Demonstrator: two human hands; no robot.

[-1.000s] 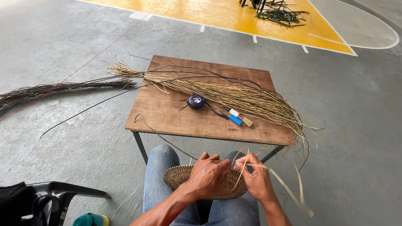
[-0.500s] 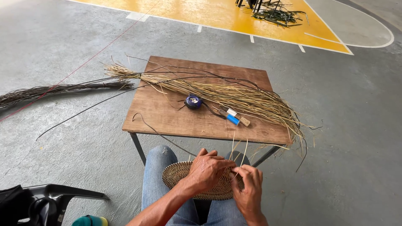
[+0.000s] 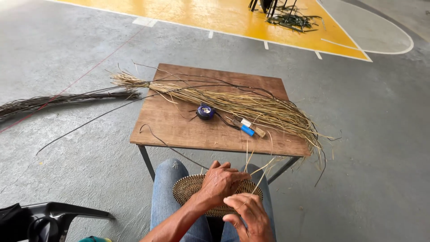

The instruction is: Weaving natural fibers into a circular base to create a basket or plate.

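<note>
Where reeds (image 3: 251,105) sprawl: wooden table (image 3: 179,127), concrete floor (image 3: 67,45).

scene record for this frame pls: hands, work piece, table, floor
left hand: pressed flat on woven disc on lap
right hand: fingers pinch a pale strand at disc edge
table: wooden top, metal legs
on table: straw bundle, round blue item, blue-and-white tool
floor: dark bundle left of table; dark pile on yellow area
chair: black, lower left
</note>
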